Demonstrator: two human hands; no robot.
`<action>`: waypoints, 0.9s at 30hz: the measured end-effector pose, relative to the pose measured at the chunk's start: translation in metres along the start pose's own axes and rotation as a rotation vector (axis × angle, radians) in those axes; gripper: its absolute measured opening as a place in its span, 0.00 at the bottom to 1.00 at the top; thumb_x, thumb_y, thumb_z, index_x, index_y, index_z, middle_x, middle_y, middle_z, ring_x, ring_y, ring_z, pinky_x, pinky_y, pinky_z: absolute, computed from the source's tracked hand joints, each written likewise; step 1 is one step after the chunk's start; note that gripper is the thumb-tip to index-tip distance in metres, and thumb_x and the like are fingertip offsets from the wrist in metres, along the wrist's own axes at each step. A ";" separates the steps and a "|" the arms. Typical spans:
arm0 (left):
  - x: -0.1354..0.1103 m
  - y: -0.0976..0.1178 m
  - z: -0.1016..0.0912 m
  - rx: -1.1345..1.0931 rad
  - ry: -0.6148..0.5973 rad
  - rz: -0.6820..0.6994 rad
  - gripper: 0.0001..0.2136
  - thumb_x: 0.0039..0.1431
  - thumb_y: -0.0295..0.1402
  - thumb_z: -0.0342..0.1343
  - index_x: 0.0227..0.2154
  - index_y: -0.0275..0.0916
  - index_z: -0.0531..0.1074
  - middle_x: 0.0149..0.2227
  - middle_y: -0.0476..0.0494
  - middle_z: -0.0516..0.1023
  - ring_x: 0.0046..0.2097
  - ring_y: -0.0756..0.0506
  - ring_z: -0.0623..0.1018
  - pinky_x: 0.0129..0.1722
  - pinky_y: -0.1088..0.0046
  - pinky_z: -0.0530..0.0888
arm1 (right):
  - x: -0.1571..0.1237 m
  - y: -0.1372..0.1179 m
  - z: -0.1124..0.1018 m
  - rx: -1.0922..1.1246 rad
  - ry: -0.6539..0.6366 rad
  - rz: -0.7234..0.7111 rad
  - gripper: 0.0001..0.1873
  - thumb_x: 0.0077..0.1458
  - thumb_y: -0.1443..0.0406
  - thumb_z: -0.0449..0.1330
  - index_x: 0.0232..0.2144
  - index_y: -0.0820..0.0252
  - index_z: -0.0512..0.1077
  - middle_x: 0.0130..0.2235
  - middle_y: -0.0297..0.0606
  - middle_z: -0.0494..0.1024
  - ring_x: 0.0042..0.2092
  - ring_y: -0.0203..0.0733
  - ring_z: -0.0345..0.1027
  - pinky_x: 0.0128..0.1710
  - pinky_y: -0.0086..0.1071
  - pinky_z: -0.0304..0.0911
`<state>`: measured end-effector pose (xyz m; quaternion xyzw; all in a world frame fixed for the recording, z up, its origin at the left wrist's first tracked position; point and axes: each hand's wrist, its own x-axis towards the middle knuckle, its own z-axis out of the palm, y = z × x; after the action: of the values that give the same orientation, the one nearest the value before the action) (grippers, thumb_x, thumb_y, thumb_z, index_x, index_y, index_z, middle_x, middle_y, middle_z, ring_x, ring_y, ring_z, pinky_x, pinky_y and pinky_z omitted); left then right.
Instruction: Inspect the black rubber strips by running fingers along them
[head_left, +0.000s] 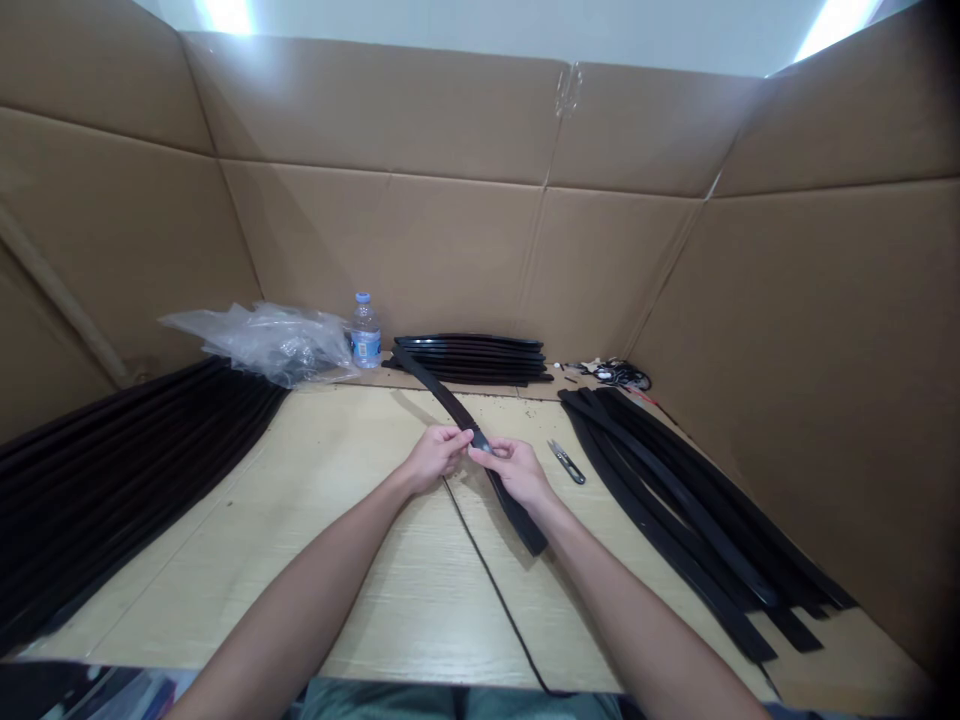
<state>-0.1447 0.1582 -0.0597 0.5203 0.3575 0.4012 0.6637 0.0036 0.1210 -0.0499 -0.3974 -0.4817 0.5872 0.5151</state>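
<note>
Flex is the main thing to expect from the black strip. It is long, thin and flat, and it bows in a gentle arc while held only at its middle, so it is probably light and springy rather than rigid. Its surface looks smooth and matte, perhaps rubber or soft plastic, and should give fingers fair purchase. It looks neither fragile nor heavy. Held at one end, it would likely sag or whip. The middle, where the hands are now, seems the sensible place to hold it, with the hands close together on the section being handled.

The left hand and the right hand meet at the strip's mid-length, and each pinches it between thumb and fingertips. The strip runs diagonally over the wooden table. Its far end reaches toward a stack of similar strips at the back, and its near end lies by the right wrist. It is uniformly dark, of even width, with squared ends.

A pair of thread snips lies on the table just right of the hands. More black strips are piled along the right and the left. A water bottle and a crumpled plastic bag sit at the back, and cardboard walls surround the table.
</note>
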 end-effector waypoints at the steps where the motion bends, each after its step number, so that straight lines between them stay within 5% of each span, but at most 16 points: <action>1: 0.000 -0.001 0.000 0.004 0.002 0.003 0.20 0.45 0.46 0.57 0.21 0.34 0.58 0.13 0.59 0.51 0.13 0.62 0.49 0.14 0.83 0.43 | 0.000 0.001 0.000 0.004 -0.003 -0.001 0.20 0.33 0.62 0.70 0.29 0.67 0.69 0.26 0.38 0.77 0.24 0.35 0.69 0.27 0.28 0.64; 6: 0.001 -0.002 -0.001 0.011 0.001 0.010 0.19 0.46 0.47 0.56 0.22 0.32 0.62 0.14 0.55 0.59 0.13 0.62 0.51 0.14 0.82 0.43 | -0.001 0.004 0.003 0.029 -0.022 -0.062 0.22 0.39 0.56 0.67 0.30 0.59 0.60 0.27 0.35 0.77 0.19 0.33 0.65 0.15 0.24 0.57; 12: 0.002 0.000 0.000 -0.015 -0.011 -0.008 0.21 0.47 0.49 0.53 0.20 0.34 0.57 0.15 0.56 0.58 0.13 0.62 0.49 0.14 0.82 0.42 | 0.002 0.005 0.003 0.007 -0.002 -0.067 0.18 0.43 0.54 0.62 0.28 0.62 0.63 0.27 0.35 0.75 0.18 0.29 0.59 0.14 0.23 0.52; 18: 0.001 0.001 0.000 -0.018 -0.033 -0.027 0.21 0.46 0.49 0.54 0.20 0.35 0.56 0.14 0.59 0.49 0.14 0.62 0.48 0.14 0.83 0.42 | -0.003 0.001 0.002 0.004 0.034 0.013 0.33 0.37 0.61 0.68 0.46 0.65 0.64 0.23 0.31 0.73 0.19 0.29 0.59 0.19 0.25 0.54; 24: -0.001 0.001 -0.001 0.012 -0.082 -0.049 0.19 0.47 0.47 0.55 0.21 0.35 0.58 0.14 0.59 0.48 0.13 0.62 0.48 0.14 0.83 0.42 | -0.004 -0.003 -0.005 -0.013 -0.128 -0.009 0.19 0.35 0.64 0.69 0.33 0.68 0.74 0.32 0.39 0.77 0.31 0.34 0.69 0.33 0.27 0.63; 27: -0.001 0.001 0.000 0.025 -0.085 -0.042 0.19 0.47 0.47 0.55 0.21 0.35 0.57 0.13 0.59 0.49 0.13 0.62 0.48 0.14 0.84 0.43 | -0.004 -0.003 -0.007 -0.017 -0.113 -0.016 0.18 0.35 0.64 0.69 0.30 0.67 0.73 0.30 0.38 0.77 0.29 0.34 0.69 0.30 0.28 0.64</action>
<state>-0.1456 0.1576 -0.0591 0.5374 0.3448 0.3601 0.6802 0.0111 0.1183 -0.0485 -0.3641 -0.5180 0.6006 0.4882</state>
